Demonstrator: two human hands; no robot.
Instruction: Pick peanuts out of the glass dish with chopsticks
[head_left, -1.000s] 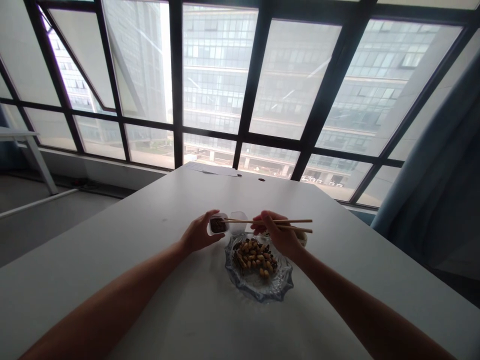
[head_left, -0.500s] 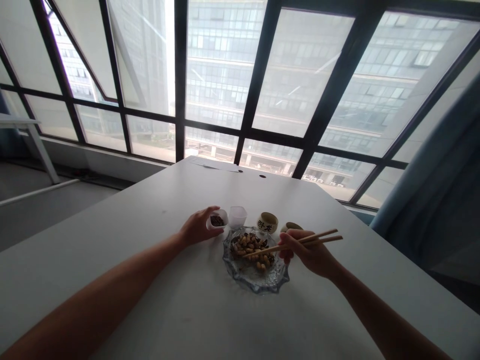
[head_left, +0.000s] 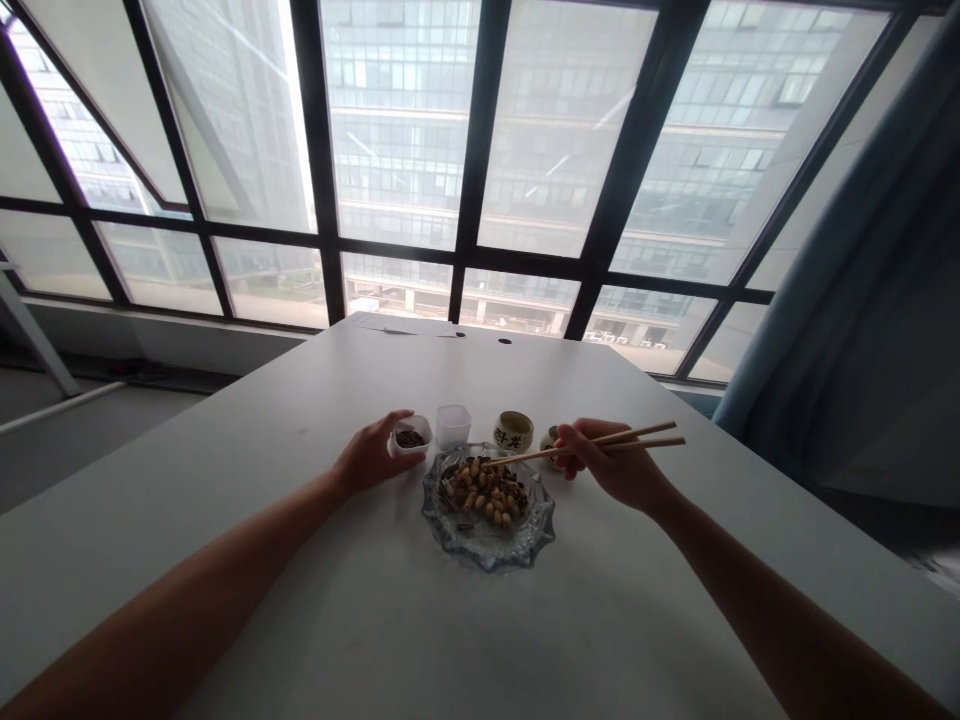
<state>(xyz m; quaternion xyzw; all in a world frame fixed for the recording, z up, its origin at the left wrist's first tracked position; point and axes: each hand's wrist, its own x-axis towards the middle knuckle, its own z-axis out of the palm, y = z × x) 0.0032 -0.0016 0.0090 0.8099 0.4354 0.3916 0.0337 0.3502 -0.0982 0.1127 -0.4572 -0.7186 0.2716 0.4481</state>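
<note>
Now back at the glass dish [head_left: 487,557], the chopsticks [head_left: 525,457] pinched in my right hand [head_left: 611,465] reach the far edge of the nut pile [head_left: 480,487], having left the small cup [head_left: 424,446] of dark seeds [head_left: 410,438] that my left hand [head_left: 375,450] grips. Watching remotely, I judge the work has returned to the pile lying between them; whether the tips hold anything, I cannot tell. Between them too, on the tabletop [head_left: 375,620], stand a clear cup [head_left: 453,427] and a lettered cup [head_left: 513,434].
</note>
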